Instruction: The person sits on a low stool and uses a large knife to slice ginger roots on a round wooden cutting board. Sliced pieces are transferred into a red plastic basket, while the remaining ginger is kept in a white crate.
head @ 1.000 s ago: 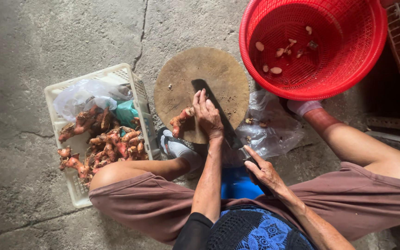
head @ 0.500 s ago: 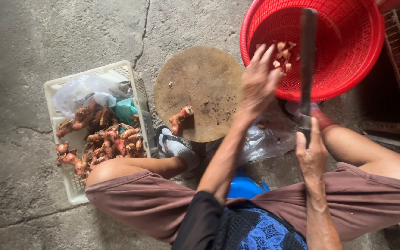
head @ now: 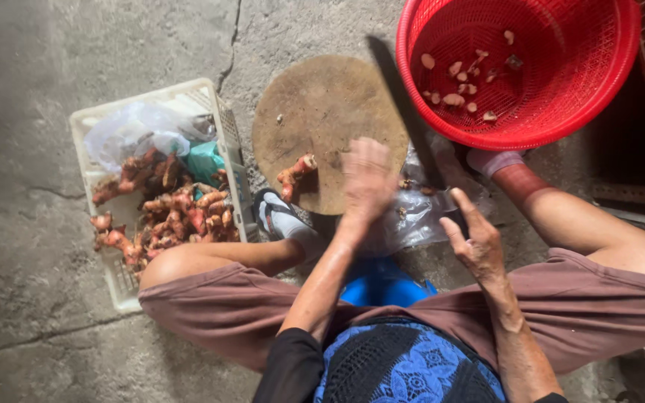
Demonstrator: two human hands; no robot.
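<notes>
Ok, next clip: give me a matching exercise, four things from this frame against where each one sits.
Things:
1. cleaver
2. whole ginger root
3. cut ginger pieces
4. heap of ginger roots

Places:
A. in the white crate
B. in the red basket
C. on the round chopping board
D. in the right hand

Pairs: 1-D, 2-C, 3-B, 4-A

Clear plastic bag (head: pixel 132 134), perhaps teal packet (head: pixel 204 160), in crate (head: pixel 181 95)
</notes>
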